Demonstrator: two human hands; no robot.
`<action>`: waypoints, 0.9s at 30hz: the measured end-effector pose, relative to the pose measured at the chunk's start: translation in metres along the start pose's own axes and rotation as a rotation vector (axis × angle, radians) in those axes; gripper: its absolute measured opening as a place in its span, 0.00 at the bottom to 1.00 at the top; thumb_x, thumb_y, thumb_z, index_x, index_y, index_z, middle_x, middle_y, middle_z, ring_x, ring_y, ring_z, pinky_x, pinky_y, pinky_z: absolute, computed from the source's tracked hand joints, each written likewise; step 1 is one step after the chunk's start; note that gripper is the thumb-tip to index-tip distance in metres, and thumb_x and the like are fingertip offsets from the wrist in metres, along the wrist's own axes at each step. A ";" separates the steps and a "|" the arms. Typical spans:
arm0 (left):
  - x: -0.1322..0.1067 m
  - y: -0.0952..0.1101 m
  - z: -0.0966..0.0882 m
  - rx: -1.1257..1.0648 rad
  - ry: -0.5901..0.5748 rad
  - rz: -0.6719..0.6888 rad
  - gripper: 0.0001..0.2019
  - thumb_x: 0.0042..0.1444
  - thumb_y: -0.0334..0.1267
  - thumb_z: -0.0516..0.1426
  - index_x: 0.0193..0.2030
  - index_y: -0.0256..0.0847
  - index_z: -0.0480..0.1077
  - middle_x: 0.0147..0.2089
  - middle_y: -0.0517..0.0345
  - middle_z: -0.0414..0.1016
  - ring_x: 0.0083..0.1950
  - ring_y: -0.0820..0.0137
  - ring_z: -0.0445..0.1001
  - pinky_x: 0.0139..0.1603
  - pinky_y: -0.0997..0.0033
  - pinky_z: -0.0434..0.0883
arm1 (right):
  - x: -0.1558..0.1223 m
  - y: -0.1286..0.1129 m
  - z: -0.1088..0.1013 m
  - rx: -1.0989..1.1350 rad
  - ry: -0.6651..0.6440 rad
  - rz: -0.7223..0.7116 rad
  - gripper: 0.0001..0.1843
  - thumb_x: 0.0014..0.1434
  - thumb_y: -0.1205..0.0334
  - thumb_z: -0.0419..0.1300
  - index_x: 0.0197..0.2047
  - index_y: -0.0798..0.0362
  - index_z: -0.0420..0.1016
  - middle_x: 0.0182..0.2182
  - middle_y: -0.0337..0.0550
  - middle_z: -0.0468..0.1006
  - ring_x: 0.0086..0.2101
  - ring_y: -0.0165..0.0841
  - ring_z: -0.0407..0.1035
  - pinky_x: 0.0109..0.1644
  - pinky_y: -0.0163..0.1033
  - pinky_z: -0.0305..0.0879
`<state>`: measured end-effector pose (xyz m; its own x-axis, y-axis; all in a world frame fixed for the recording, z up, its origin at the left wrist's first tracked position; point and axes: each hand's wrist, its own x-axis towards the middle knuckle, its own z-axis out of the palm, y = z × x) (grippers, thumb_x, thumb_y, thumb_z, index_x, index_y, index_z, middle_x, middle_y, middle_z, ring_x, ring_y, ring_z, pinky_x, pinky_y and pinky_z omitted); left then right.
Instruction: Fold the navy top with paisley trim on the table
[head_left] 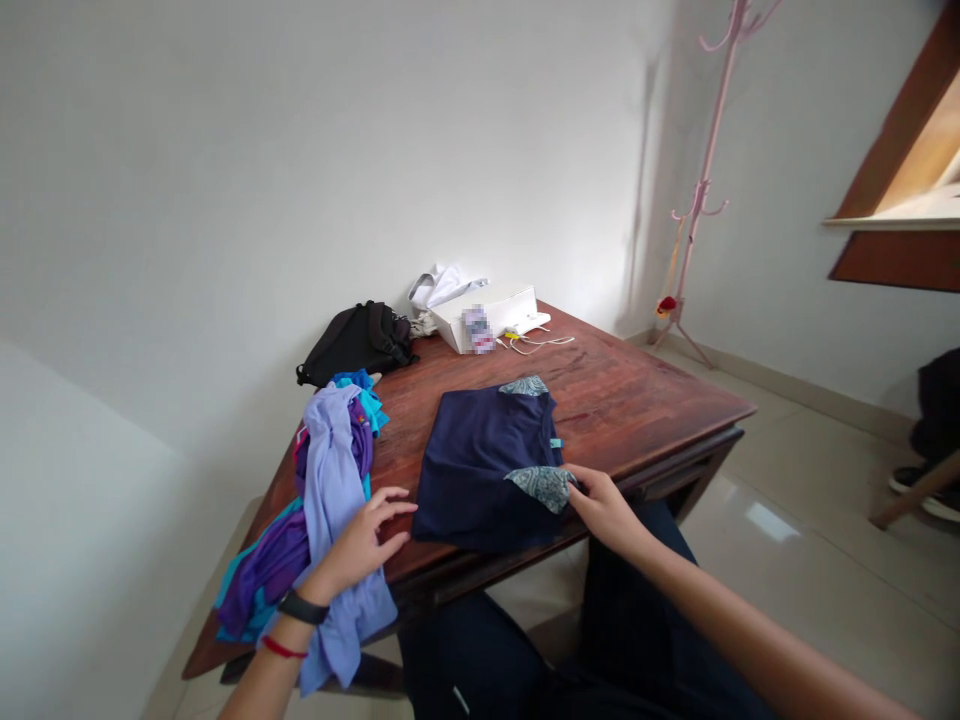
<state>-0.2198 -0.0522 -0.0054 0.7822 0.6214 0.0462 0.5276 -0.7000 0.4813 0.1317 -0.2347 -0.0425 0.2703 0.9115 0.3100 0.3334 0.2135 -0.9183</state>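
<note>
A navy garment point(480, 450) lies flat on the wooden table in front of me, with two grey-green patterned parts and a small teal tag at its right edge. Whether it is a top or shorts I cannot tell. My right hand point(600, 500) pinches the corner of the nearer patterned part. Fingers spread, my left hand point(367, 540) hovers at the garment's lower left edge and holds nothing. Beneath that forearm, a lavender garment point(330, 450) lies over a heap of purple and turquoise clothes point(262, 575) and hangs over the table's front edge.
The reddish-brown table point(637, 400) stands by a white wall. At its back are a black bag point(360, 340), a white box point(517, 300), white cloth point(442, 285) and a white cable point(536, 345). A pink coat rack point(709, 160) stands beyond; a person's shoe point(937, 495) shows at right.
</note>
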 end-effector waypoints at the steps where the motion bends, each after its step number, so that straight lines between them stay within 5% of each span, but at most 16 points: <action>1: -0.004 0.006 0.002 0.026 0.019 0.034 0.22 0.57 0.35 0.59 0.60 0.50 0.72 0.66 0.49 0.65 0.63 0.58 0.69 0.62 0.54 0.70 | 0.001 -0.002 -0.003 -0.028 0.002 -0.021 0.16 0.63 0.63 0.53 0.45 0.54 0.82 0.38 0.45 0.84 0.40 0.42 0.78 0.46 0.45 0.75; 5: -0.019 0.028 0.014 0.081 0.032 0.116 0.29 0.57 0.31 0.56 0.66 0.51 0.65 0.72 0.52 0.58 0.71 0.57 0.60 0.72 0.47 0.58 | -0.013 -0.001 -0.011 -0.316 -0.121 -0.279 0.20 0.56 0.73 0.55 0.47 0.49 0.82 0.50 0.45 0.80 0.56 0.43 0.70 0.62 0.51 0.66; 9: -0.025 0.027 0.025 0.091 0.090 0.097 0.15 0.63 0.37 0.55 0.55 0.49 0.74 0.66 0.53 0.66 0.66 0.60 0.67 0.69 0.53 0.64 | -0.039 0.016 -0.013 -0.554 -0.173 -0.445 0.23 0.56 0.75 0.55 0.50 0.46 0.80 0.57 0.46 0.75 0.63 0.43 0.63 0.66 0.56 0.61; 13: -0.025 0.019 0.031 0.102 0.191 0.112 0.10 0.67 0.40 0.53 0.43 0.46 0.76 0.56 0.53 0.75 0.58 0.63 0.73 0.62 0.59 0.70 | -0.053 0.034 -0.012 -0.616 -0.096 -0.481 0.19 0.61 0.72 0.54 0.51 0.47 0.79 0.58 0.48 0.74 0.63 0.43 0.62 0.65 0.56 0.63; 17: -0.020 0.023 0.031 0.139 0.209 0.144 0.12 0.65 0.42 0.57 0.54 0.47 0.73 0.55 0.53 0.75 0.58 0.62 0.72 0.62 0.59 0.69 | -0.052 0.038 -0.010 -0.595 -0.048 -0.463 0.20 0.60 0.74 0.53 0.49 0.49 0.78 0.58 0.49 0.73 0.62 0.43 0.63 0.64 0.56 0.64; 20: -0.015 0.027 0.031 0.182 0.179 0.176 0.09 0.67 0.40 0.54 0.49 0.46 0.74 0.51 0.54 0.76 0.54 0.63 0.73 0.58 0.61 0.70 | -0.050 0.032 -0.010 -0.607 -0.027 -0.447 0.20 0.57 0.73 0.56 0.52 0.50 0.76 0.59 0.51 0.72 0.63 0.45 0.62 0.64 0.56 0.63; 27: -0.011 0.026 0.031 0.131 0.190 0.198 0.08 0.69 0.37 0.50 0.44 0.43 0.70 0.47 0.53 0.74 0.51 0.64 0.73 0.55 0.61 0.70 | -0.054 0.029 0.004 -0.830 -0.089 -0.604 0.39 0.54 0.76 0.60 0.67 0.41 0.66 0.68 0.51 0.62 0.69 0.51 0.50 0.67 0.63 0.54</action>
<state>-0.2047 -0.0883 -0.0210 0.8043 0.5148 0.2969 0.4193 -0.8456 0.3303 0.1231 -0.2764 -0.0874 -0.2063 0.7625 0.6132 0.9193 0.3657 -0.1454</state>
